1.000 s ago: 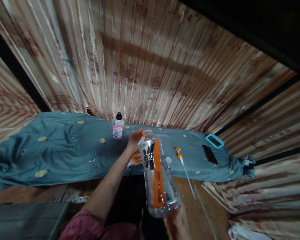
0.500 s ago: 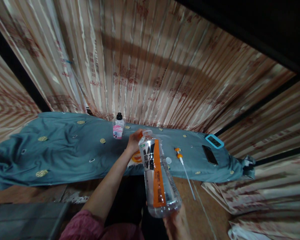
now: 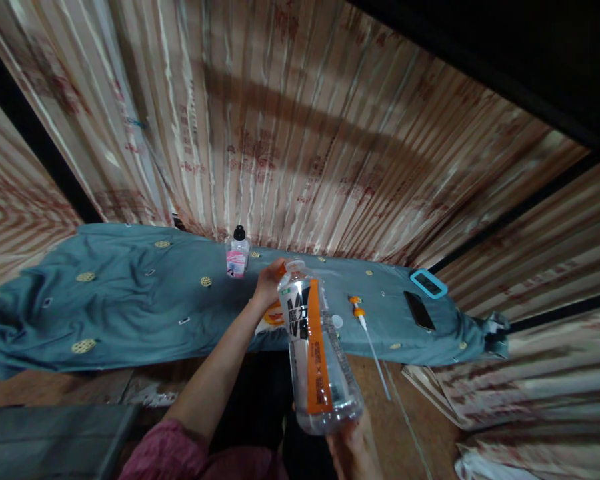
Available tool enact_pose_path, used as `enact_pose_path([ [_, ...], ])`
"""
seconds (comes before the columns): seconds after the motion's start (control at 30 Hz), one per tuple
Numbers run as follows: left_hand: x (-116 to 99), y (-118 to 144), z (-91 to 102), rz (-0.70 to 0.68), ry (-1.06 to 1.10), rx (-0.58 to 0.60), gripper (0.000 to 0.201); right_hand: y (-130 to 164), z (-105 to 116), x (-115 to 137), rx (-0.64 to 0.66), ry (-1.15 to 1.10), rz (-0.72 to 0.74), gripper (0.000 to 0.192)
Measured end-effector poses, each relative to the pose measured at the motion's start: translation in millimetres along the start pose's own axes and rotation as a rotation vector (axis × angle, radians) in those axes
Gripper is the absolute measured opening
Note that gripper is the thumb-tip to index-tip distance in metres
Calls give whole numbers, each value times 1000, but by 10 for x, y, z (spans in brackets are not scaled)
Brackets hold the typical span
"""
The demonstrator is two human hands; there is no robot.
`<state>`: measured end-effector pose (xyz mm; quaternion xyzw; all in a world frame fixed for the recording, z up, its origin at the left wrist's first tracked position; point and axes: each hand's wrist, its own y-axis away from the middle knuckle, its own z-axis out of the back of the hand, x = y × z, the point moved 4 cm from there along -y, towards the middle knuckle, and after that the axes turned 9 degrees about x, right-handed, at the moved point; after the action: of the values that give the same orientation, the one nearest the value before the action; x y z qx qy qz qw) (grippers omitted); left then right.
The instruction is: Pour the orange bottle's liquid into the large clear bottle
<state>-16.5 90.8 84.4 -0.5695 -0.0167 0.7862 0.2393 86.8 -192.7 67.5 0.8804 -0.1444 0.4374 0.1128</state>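
Note:
A clear plastic drink bottle (image 3: pixel 313 353) with an orange, white and black label is tilted in front of me, its uncapped mouth pointing away. My right hand (image 3: pixel 350 443) is closed around its base, partly hidden by it. My left hand (image 3: pixel 269 283) is curled close beside the bottle's mouth, with a bit of orange at its fingertips. Below that hand shows part of a white and orange item (image 3: pixel 274 315), mostly covered by the bottle; what the left fingers grip is hidden. A pump dispenser top (image 3: pixel 360 312), orange with a long white tube, lies to the right.
On the teal cloth (image 3: pixel 140 300) stands a small clear bottle (image 3: pixel 237 260) with a pink label and black cap. A round white disc (image 3: pixel 337 321), a dark phone (image 3: pixel 420 310) and a blue-framed digital clock (image 3: pixel 429 283) lie right. A striped curtain (image 3: pixel 280 133) hangs behind.

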Motion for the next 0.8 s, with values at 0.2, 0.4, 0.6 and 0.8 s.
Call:
enact_pose_path([
  [0.2,-16,2,14,6,-7,-3,13,18,40,-21,-10,5,0,53],
  [0.4,-22,5,8,17,-8,-7,14,3,30,-8,11,12,-5,54],
  [0.6,-7,4,4,20,-19,0,17,5,0,5,-39,-17,-3,52],
  [0.8,12,-8,-15,22,-26,-1,17,12,-8,7,-33,2,0,53],
])
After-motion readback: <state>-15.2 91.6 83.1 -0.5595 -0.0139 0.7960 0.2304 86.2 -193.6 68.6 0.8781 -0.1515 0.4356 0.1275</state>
